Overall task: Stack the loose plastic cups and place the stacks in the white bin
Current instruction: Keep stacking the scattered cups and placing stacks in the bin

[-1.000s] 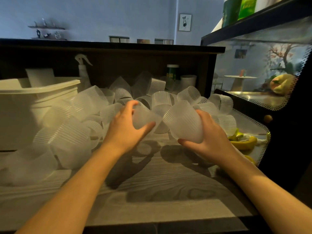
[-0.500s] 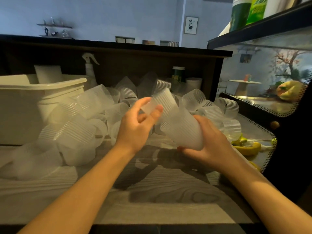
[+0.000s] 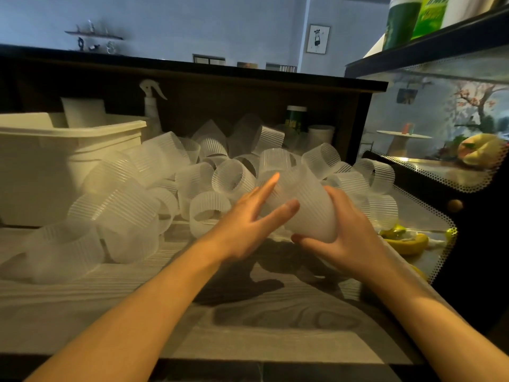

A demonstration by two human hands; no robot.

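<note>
1. White plastic meets us first at the far left: the white bin (image 3: 33,172) stands on the grey wood-grain counter (image 3: 248,326), with a white tub inside it (image 3: 82,113) rising above its rim.
2. Just beside the bin, we see a white spray bottle (image 3: 151,106) upright against the dark back panel.
3. Loose frosted, ribbed plastic cups (image 3: 124,205) lie heaped from the bin's front wall across the middle of the counter; most lie tipped on their sides, some touching the bin.
4. Our left hand (image 3: 248,227) reaches in from the lower left with its fingers straight and spread, thumb apart; the fingertips (image 3: 274,179) lie against the side of the held stack, curled round nothing.
5. The held stack of cups (image 3: 308,205) sits in the air above the counter, tilted, closed end toward us and mouth toward the heap. We count at least two cups nested, though the frosted walls blur the exact number. It is well apart from the bin.
6. Our right hand (image 3: 349,238) grips that stack from the right and beneath, fingers curled over it and thumb under the base.
7. Behind the heap we make out a green canister (image 3: 294,119) and a white cup (image 3: 321,136).
8. At the far right, a glass display case holds yellow bananas (image 3: 407,244) on a tray.
</note>
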